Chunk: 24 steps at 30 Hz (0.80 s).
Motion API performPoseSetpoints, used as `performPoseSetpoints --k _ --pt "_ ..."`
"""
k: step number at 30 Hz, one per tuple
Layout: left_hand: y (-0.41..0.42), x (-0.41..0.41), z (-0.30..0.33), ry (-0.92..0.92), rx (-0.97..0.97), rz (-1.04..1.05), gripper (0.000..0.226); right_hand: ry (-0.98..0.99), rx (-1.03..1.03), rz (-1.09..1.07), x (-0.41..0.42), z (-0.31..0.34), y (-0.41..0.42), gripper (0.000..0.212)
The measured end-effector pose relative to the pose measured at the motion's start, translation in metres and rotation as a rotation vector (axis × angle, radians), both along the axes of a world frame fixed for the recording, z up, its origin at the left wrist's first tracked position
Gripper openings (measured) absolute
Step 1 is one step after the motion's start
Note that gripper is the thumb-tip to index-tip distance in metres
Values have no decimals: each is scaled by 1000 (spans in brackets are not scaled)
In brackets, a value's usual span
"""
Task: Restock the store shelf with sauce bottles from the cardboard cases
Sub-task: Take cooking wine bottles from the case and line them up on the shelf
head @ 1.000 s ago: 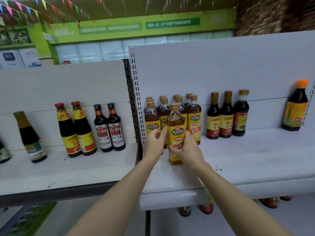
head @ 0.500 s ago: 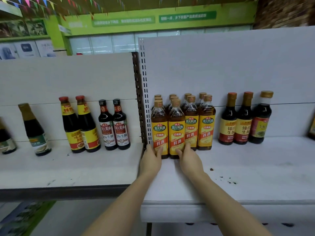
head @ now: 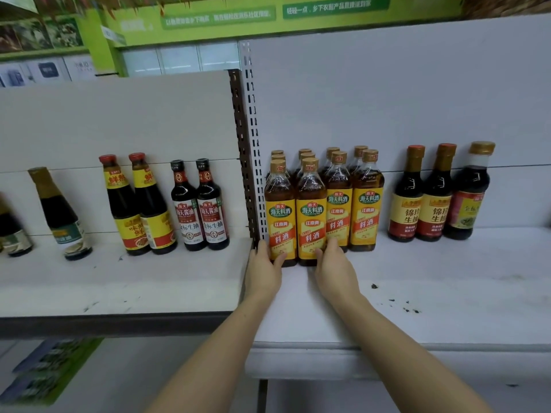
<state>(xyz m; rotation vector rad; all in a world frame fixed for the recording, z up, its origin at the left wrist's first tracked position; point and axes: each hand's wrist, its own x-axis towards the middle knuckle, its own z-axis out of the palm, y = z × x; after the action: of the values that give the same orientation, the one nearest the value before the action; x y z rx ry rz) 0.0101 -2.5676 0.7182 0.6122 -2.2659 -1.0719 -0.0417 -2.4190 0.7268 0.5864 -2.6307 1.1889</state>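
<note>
White shelving is running across the view under a green store banner [head: 268,19], with a slotted upright [head: 252,150] splitting it into two bays. On the right bay's shelf [head: 432,299] both hands are resting palm-down with fingers extended and loose, neither wrapping anything. The left hand [head: 264,272] is touching the base of the front-left cooking wine bottle [head: 280,216], its thumb lying against the lower label. The right hand [head: 335,268] is touching the foot of the neighbouring front bottle [head: 311,219], its fingertips [head: 333,244] reaching the third one along. These amber bottles with yellow labels and gold caps are standing upright in tight rows just right of the upright. Three dark soy bottles [head: 438,195] are standing further right. Dark sauce bottles [head: 167,207] are lining the left bay's shelf [head: 119,281].
</note>
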Motion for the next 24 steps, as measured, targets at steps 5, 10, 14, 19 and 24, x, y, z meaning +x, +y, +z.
performPoseSetpoints --k 5,10,14,19,24 --pt "-4 -4 -2 22 19 -4 24 25 17 15 2 5 1 20" --pt "-6 -6 -3 26 40 -25 24 26 4 4 3 5 2 25" --pt "-2 -1 2 26 57 -13 16 -47 -75 -3 8 12 2 19" --pt "-1 13 9 -29 217 -30 24 -162 -139 34 17 28 12 16" --pt "-5 52 31 85 420 -54 16 -100 -111 137 40 45 0 17"
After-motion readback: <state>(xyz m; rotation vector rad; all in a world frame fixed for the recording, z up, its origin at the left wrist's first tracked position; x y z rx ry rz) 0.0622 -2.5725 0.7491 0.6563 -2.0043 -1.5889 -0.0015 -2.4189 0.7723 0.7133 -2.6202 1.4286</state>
